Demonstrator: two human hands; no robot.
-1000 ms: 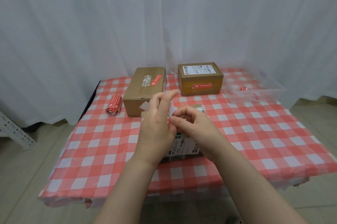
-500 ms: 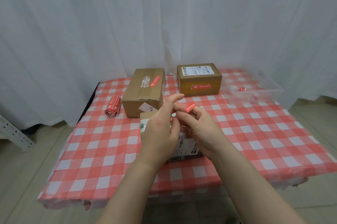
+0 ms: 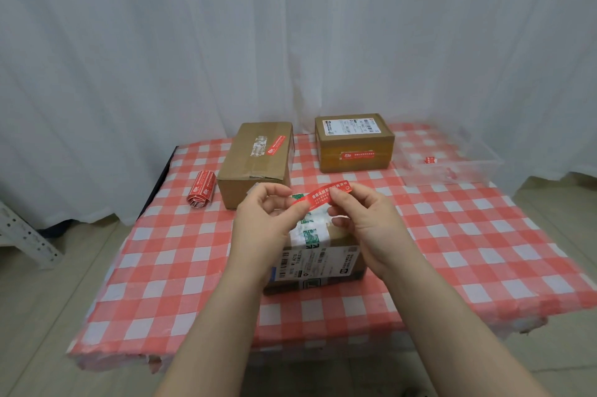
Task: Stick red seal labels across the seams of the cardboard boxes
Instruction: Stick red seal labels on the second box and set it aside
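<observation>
Red paper seal label (image 3: 323,195), pinched between left hand (image 3: 261,218) and right hand (image 3: 365,218), hovers over the taped brown cardboard box (image 3: 323,264) at 6 o'clock; slack could fold it onto itself or land it crooked.

Forearms are extended from 7 and 5 o'clock, converging at centre. The label (image 3: 318,197) is pinched at either end by left hand (image 3: 266,225) and right hand (image 3: 366,218), fingers curled.

Red-and-white checked tablecloth (image 3: 484,251) covers table. White curtain (image 3: 290,24) behind. Clear plastic bin (image 3: 484,167) at far right corner. Perforated metal rack (image 3: 22,235) on floor, left.
</observation>
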